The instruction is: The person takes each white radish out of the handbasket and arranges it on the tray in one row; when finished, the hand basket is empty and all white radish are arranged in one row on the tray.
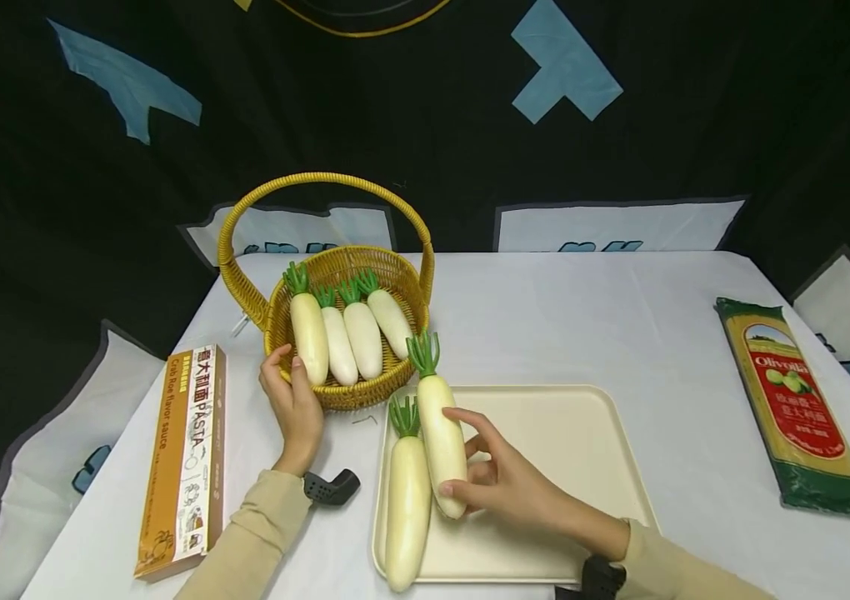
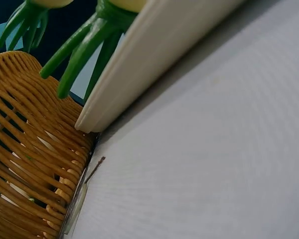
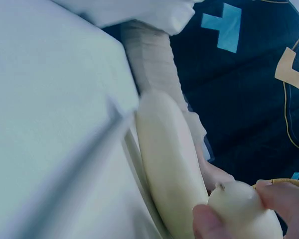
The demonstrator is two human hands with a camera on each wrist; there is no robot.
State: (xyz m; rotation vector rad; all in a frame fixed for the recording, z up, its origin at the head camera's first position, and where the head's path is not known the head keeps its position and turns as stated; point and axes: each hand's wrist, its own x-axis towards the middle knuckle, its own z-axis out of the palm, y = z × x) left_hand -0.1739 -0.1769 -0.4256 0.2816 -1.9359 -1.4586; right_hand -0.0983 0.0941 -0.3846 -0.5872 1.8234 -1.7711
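Observation:
My right hand (image 1: 503, 475) pinches a white radish (image 1: 442, 437) between thumb and fingers. Its green top points toward the basket. In the right wrist view the tip of this radish (image 3: 241, 206) shows between the fingertips. Just left of it, another white radish (image 1: 407, 508) lies along the left side of the cream tray (image 1: 552, 417). My left hand (image 1: 296, 412) grips the near left rim of the yellow wicker basket (image 1: 346, 396). Several white radishes (image 1: 362, 337) with green tops lie inside the basket. The left wrist view shows the woven side (image 2: 25, 144) but not the hand.
A pasta box (image 1: 181, 458) lies left of my left arm. At the far right is a pasta packet (image 1: 800, 400) in green, yellow and red. The basket's tall handle (image 1: 327, 177) arches above it. A small twig-like piece (image 2: 94, 169) lies by the basket's base.

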